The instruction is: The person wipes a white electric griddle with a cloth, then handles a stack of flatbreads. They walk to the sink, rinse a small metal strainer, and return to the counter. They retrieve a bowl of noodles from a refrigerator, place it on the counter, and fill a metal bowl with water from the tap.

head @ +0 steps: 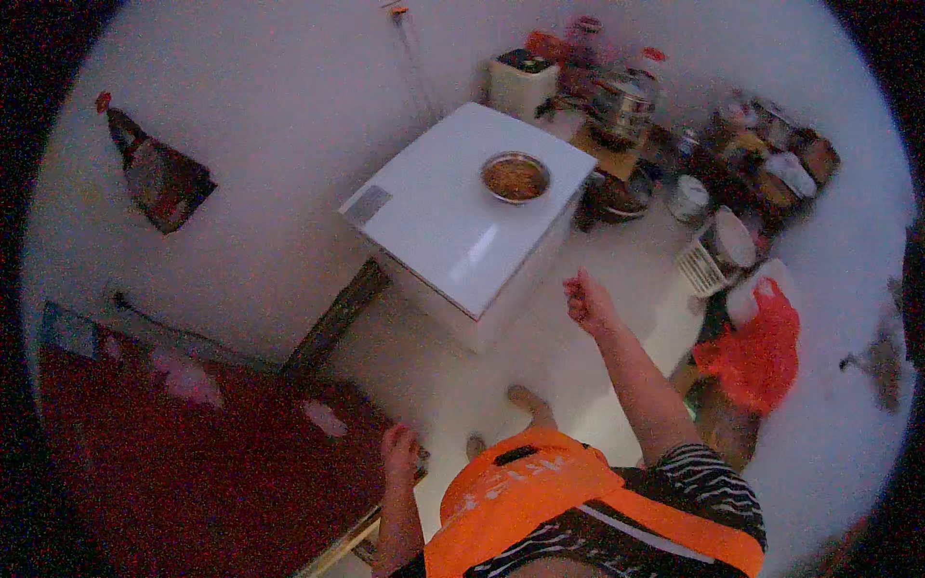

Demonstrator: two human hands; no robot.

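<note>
My right hand is stretched forward over the pale floor, with its fingers curled. Nothing shows in it, but blur hides the detail. It is nearest to the right side of a white box-shaped cabinet or appliance with a glossy top. On that top stands a round metal bowl filled with something brown and grainy. My left hand hangs low beside the edge of a dark red bed or covered platform. Its fingers are too blurred to read, and I see no object in it.
Against the wall are a white bin-like container, a steel pot and a dark pan. A white slatted basket and a red plastic bag lie right. A dark bag hangs on the left wall.
</note>
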